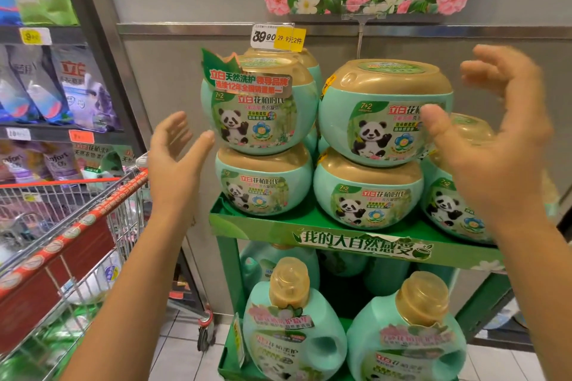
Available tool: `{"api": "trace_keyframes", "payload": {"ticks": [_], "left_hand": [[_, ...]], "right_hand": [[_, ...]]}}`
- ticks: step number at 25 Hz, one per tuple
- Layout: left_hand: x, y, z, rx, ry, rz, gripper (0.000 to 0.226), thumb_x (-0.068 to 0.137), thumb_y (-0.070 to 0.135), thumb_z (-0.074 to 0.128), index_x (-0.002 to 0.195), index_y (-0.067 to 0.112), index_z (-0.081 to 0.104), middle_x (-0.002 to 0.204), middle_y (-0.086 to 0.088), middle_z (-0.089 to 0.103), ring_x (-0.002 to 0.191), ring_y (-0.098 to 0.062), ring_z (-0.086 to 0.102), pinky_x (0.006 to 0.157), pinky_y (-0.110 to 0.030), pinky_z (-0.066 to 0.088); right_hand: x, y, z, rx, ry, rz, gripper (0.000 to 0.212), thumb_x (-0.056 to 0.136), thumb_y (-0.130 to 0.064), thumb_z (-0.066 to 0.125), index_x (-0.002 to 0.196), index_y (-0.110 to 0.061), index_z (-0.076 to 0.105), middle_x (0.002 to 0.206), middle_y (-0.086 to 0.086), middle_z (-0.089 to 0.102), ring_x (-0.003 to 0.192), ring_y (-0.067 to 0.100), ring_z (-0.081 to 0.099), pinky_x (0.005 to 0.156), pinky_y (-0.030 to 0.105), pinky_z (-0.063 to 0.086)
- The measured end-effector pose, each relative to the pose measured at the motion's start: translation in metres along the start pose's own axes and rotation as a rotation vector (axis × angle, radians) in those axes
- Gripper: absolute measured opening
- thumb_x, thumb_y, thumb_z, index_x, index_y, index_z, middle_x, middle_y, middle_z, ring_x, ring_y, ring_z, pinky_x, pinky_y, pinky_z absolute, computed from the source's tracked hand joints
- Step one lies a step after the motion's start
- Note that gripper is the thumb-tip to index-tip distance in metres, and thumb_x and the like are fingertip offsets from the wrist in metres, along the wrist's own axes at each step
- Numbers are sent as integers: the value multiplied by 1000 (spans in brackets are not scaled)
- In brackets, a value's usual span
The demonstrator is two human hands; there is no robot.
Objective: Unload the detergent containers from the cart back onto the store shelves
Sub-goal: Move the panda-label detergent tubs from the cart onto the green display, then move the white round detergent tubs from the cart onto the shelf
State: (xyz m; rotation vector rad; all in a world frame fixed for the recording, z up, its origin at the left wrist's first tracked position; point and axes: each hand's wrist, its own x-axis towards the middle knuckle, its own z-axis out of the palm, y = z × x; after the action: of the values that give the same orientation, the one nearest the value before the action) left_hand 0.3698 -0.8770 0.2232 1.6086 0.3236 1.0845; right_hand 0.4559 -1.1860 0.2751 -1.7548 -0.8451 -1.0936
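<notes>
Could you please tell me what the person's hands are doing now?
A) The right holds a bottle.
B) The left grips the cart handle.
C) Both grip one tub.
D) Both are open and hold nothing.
D: the left hand and right hand are spread open beside the stacked tubs, holding nothing.
</notes>
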Motion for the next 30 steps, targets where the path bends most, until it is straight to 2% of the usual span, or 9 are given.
{"api": "trace_keyframes", "payload": {"ticks": [3,6,10,15,18,21,25,27,30], "left_hand": [[-30,-6,-31,-25,29,-13,27,91,10,62,117,17,62,113,-1,67,106,-12,63,92,-26,52],[-72,-15,-66,-9,75,-62,22,91,7,60,100,27,67,99,6,72,92,-5,67,76,-13,52],[-143,-36,-120,118,177,-236,17,88,10,66,94,26,70,88,9,75,83,-1,68,69,-10,50],[-242,-56,-179,282,428,-542,14,86,15,69,95,25,72,92,6,74,84,-3,67,72,-14,49],[-283,-57,-196,303,510,-629,15,86,12,68,95,23,72,94,1,74,91,-10,68,82,-27,52],[-272,-49,-214,366,555,-561,18,87,13,67,94,29,70,96,5,73,90,-6,67,81,-23,53],[-197,-30,-251,442,570,-264,29,87,5,65,96,32,66,94,13,70,84,7,65,72,-7,49],[-152,-25,-272,528,540,-151,29,85,6,68,98,31,65,95,16,69,83,9,64,75,-8,50],[-93,-33,-305,665,423,-134,30,83,16,72,107,32,63,98,23,65,89,13,61,80,-9,49]], "right_hand": [[-25,-37,26,269,-118,-2,26,91,-13,62,116,-10,56,105,2,64,98,15,62,88,31,51],[-62,-69,58,555,-388,144,18,88,-12,62,105,-18,62,91,0,70,84,13,66,76,25,54],[-139,-101,95,906,-727,654,7,90,-10,64,94,-11,69,82,7,73,70,11,67,67,19,53],[-243,-128,121,911,-1210,991,16,92,-2,57,86,-11,69,75,6,71,62,9,62,62,19,50],[-272,-139,137,875,-1360,1039,14,93,-4,57,86,-9,68,73,5,71,62,12,62,58,19,49],[-267,-151,173,890,-1356,949,13,92,-6,59,89,-14,69,73,1,72,63,8,64,57,18,50],[-216,-169,263,963,-1142,708,14,89,-5,64,90,-18,68,75,0,70,68,10,63,62,19,51],[-187,-179,316,949,-1024,556,15,90,-6,63,92,-20,66,85,2,68,75,12,62,68,14,48],[-152,-186,391,843,-892,350,17,89,-8,66,102,-18,63,98,1,64,89,13,58,84,24,46]]}}
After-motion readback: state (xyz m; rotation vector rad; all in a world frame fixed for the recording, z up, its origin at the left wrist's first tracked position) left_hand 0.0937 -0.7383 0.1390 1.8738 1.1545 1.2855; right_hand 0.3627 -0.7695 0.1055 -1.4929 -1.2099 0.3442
